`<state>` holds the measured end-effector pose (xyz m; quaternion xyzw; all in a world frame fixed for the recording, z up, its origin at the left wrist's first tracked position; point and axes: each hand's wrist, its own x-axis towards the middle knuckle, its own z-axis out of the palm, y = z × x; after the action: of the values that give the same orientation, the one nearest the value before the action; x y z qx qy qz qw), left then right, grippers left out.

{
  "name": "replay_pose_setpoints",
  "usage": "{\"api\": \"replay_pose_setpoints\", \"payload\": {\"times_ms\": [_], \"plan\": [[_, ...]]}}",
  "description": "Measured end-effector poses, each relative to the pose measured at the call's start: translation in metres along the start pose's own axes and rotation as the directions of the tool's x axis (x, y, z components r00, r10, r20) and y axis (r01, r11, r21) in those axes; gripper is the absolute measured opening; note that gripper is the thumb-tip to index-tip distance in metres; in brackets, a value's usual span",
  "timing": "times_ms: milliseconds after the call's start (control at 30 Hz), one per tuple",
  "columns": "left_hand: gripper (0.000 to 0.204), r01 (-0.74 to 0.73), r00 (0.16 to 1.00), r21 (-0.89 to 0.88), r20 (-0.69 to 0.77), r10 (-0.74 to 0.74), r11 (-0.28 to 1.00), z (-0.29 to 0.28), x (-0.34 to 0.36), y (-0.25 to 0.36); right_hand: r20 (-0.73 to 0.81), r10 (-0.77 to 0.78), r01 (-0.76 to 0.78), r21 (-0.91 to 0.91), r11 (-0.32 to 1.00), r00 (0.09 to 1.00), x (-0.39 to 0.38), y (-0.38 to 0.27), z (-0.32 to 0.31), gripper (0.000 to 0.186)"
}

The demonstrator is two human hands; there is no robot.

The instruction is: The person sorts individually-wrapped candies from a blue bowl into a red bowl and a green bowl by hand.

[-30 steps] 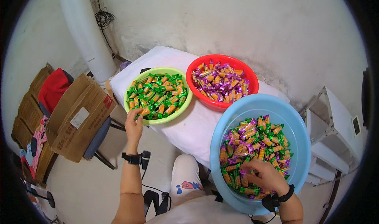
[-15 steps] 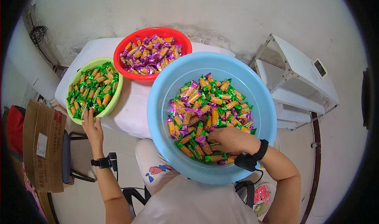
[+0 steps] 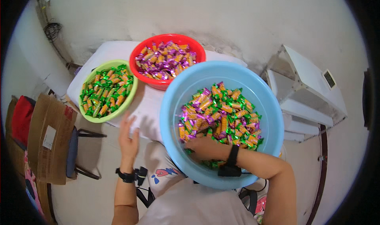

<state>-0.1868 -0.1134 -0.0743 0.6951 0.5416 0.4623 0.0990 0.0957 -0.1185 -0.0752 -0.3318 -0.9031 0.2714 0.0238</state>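
Note:
A large light-blue basin [image 3: 221, 181] in front of me holds a mix of small wrapped snacks [image 3: 223, 122], some with green ends and some with purple. My right hand [image 3: 209, 147] is down among them at the basin's near left side, its fingers blurred and partly hidden. My left hand [image 3: 128, 140], empty with fingers apart, hovers over the table's front edge between the basin and a lime-green bowl [image 3: 132, 96]. Green-ended snacks [image 3: 105, 92] fill that bowl. Behind, a red bowl [image 3: 136, 68] contains purple-ended snacks [image 3: 166, 60].
The bowls stand on a white-covered table [image 3: 146, 110] against a wall. To the left are a cardboard box [image 3: 51, 142] and a dark chair [image 3: 85, 153]. A white shelf unit [image 3: 308, 82] stands on the right.
My left hand has drawn back from the lime-green bowl toward me and the right. My right hand has shifted left within the basin. The whole view has shifted slightly.

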Motion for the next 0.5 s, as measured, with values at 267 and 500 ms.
{"api": "replay_pose_setpoints", "payload": {"times_ms": [267, 500], "plan": [[0.031, 0.002, 0.990, -0.339, 0.131, 0.045, 0.941, 0.006, -0.011, 0.054, 0.100, 0.036, -0.057, 0.213, 0.975, 0.994, -0.014, -0.008, -0.014, 0.020], [0.035, -0.005, 0.983, -0.423, 0.165, 0.083, 0.906, -0.004, -0.013, 0.074, -0.145, 0.169, -0.095, 0.416, 0.904, 0.975, -0.015, -0.014, -0.067, 0.013]]}}
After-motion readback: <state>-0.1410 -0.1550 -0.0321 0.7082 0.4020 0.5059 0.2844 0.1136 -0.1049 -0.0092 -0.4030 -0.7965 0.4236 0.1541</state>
